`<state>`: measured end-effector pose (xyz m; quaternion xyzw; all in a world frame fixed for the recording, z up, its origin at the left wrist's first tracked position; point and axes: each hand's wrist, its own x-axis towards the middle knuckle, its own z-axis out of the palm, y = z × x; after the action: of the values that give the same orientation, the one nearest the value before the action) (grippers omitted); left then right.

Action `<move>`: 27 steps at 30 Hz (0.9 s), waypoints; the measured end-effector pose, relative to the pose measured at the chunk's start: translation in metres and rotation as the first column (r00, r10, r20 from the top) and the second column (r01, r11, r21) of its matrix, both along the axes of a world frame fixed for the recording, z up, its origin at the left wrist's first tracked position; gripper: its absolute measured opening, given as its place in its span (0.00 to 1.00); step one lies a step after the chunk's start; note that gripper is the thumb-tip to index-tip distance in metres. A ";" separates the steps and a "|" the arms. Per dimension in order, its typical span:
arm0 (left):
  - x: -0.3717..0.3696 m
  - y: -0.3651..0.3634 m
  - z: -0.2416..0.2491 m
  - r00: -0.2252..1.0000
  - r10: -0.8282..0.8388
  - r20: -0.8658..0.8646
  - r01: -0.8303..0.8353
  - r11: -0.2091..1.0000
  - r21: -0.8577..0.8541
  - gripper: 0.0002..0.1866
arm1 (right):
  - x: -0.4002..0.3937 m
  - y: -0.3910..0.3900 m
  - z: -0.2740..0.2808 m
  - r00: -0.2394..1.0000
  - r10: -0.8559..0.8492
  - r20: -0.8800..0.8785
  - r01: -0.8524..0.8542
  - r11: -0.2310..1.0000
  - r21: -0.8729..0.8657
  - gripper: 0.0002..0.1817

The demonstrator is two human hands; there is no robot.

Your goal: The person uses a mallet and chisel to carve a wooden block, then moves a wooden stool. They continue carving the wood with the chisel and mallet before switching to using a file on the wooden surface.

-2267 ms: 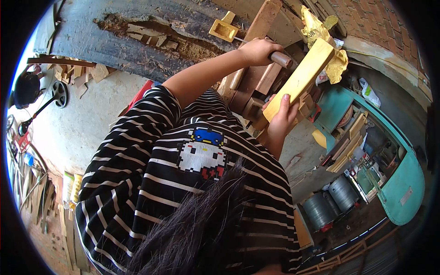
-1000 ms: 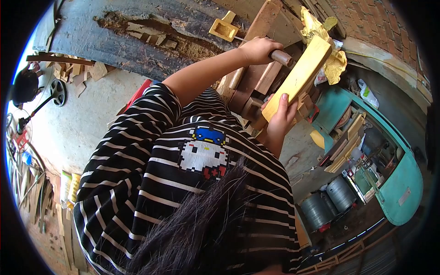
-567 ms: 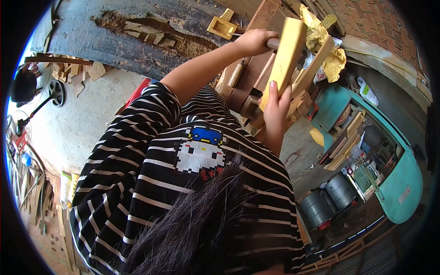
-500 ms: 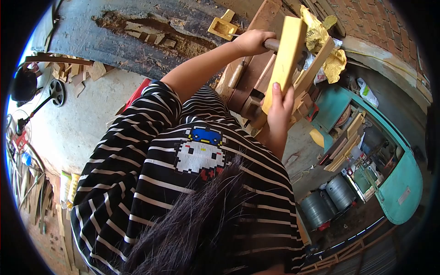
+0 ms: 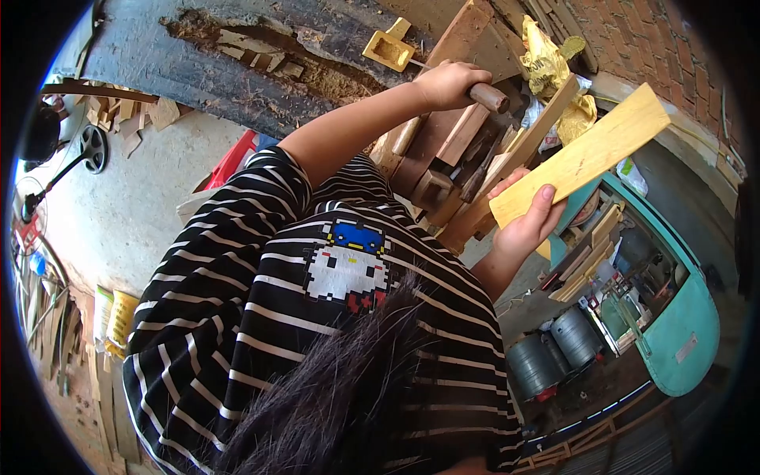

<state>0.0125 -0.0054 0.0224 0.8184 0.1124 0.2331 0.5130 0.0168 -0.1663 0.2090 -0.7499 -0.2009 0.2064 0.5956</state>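
Observation:
My left hand point(image 5: 450, 85) is closed around a round wooden handle point(image 5: 492, 98), whose thick end sticks out past the fist. What tool it belongs to is hidden. My right hand point(image 5: 532, 231) grips the near end of a pale yellow wooden board point(image 5: 586, 154), thumb on the upper face. The board slants up to the right, its far end in the air. Between the hands lies a workbench with a strip of wood point(image 5: 464, 134) and dark tools point(image 5: 480, 170). A small yellow wooden box point(image 5: 388, 51) with a hollow sits beyond my left hand.
A dark, worn slab point(image 5: 119, 39) with a rough, chip-filled cavity lies at upper left. Crumpled yellow bags point(image 5: 545, 59) sit near the brick wall point(image 5: 633, 36). On the right are a teal panelled structure point(image 5: 687, 332) and metal cylinders point(image 5: 538, 366). Wood scraps point(image 5: 115, 111) lie at left.
My right hand has moved right and swung the board from nearly upright to a rightward slant, showing its broad face. My left hand has shifted slightly right and down with the handle.

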 end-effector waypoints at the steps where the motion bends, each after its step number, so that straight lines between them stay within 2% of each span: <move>1: 0.001 0.000 0.000 1.000 0.002 0.001 -0.002 1.000 -0.001 0.15 | -0.001 0.000 -0.001 1.000 0.002 0.001 -0.002 1.000 -0.001 0.28; 3: 0.003 0.001 0.000 1.000 0.011 -0.011 -0.011 1.000 0.016 0.15 | -0.004 -0.001 -0.004 0.999 -0.052 0.014 0.052 0.998 -0.042 0.26; 10: 0.005 0.005 0.000 0.999 0.037 -0.018 -0.035 0.997 0.075 0.13 | -0.006 0.000 -0.005 1.000 -0.025 -0.018 0.024 0.999 -0.032 0.26; 12: 0.006 0.008 -0.001 0.999 0.016 -0.052 -0.014 0.999 0.032 0.13 | -0.007 0.002 -0.005 0.999 -0.042 -0.031 0.040 0.998 -0.040 0.27; 27: 0.007 0.011 0.003 0.999 0.053 -0.007 -0.053 0.999 -0.001 0.14 | -0.007 0.005 -0.005 0.999 -0.040 -0.031 0.038 0.998 -0.049 0.26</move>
<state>0.0199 0.0060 0.0250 0.8156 0.1360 0.2435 0.5069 0.0102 -0.1614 0.2040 -0.7646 -0.1717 0.2114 0.5842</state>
